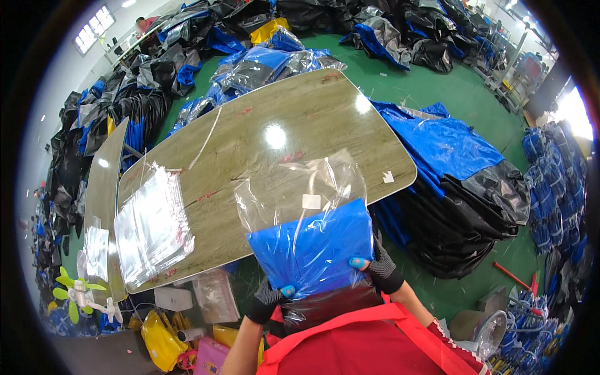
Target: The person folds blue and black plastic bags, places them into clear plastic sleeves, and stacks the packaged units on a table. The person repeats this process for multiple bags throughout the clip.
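My left hand (pixel 265 301) and my right hand (pixel 381 269), in dark gloves with blue fingertips, grip the two sides of a folded blue-and-black plastic sheet (pixel 312 247) near its lower part. Their thumbs lie on top; the other fingers are mostly hidden beneath. A clear plastic bag (pixel 269 194) with a white label (pixel 311 202) covers the blue part, and its loose end stretches beyond it over the table. The black part (pixel 325 306) lies against my red apron (pixel 350 344). A stack of clear bags (pixel 156 228) rests on the table's left side.
The wood-patterned table (pixel 250 144) stands ahead. Blue and black sheets (pixel 462 187) heap on the green floor at right, with more piles (pixel 269 65) behind. A small green fan (pixel 78 292) is at lower left. Bundled blue items (pixel 550 181) line the right side.
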Tool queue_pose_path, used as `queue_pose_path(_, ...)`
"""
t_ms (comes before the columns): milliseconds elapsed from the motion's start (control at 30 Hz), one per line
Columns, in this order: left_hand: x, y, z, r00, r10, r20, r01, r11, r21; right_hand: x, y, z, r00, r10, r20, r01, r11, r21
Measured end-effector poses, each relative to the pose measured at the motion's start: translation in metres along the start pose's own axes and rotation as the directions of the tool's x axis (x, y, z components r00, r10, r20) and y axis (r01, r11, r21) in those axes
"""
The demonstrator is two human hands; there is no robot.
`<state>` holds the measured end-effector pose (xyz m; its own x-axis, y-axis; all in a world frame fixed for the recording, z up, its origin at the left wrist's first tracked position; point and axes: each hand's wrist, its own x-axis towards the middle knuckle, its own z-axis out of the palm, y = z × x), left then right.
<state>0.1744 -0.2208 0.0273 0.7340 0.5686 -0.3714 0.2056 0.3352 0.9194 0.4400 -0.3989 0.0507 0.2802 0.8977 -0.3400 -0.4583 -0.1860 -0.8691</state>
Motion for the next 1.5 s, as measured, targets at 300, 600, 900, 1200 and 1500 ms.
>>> queue_pose_path(300,-0.013,-0.058,-0.012,0.958,0.196,0.209,-0.213,0.975,0.06,0.007,-0.002,-0.001,0.977,-0.21,-0.048,0.188,0.939,-0.288)
queue_pose_path(600,0.097,-0.024,0.022,0.921,0.275,-0.275,-0.354,0.886,-0.301,0.065,-0.111,0.064,0.83,-0.553,0.079,0.554,0.832,0.0)
queue_pose_path(900,0.023,0.228,0.001,0.583,0.618,0.528,-0.48,-0.262,0.837,0.075,-0.144,0.03,0.676,-0.624,0.391,0.726,0.473,-0.499)
queue_pose_path(1200,0.068,0.269,-0.001,0.608,0.792,-0.058,-0.488,0.431,0.759,0.097,-0.21,0.047,0.1,-0.943,0.318,0.499,-0.229,-0.836)
queue_pose_path(1500,0.097,0.226,-0.011,0.357,0.8,-0.481,-0.807,0.524,0.273,0.122,-0.207,0.064,0.715,-0.687,-0.129,0.699,0.701,0.144)
